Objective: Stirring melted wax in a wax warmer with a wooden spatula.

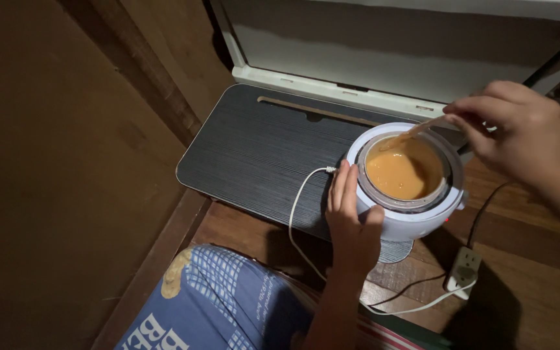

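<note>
Steadying the small white electric cooker on the dark table, the left hand lies open against its nine o'clock side; the right hand pinches a wooden spoon dipped in orange liquid.

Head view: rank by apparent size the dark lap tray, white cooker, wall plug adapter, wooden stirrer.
1. dark lap tray
2. white cooker
3 and 4. wall plug adapter and wooden stirrer: both small, and the stirrer is partly hidden by the right hand, so unranked.
</note>
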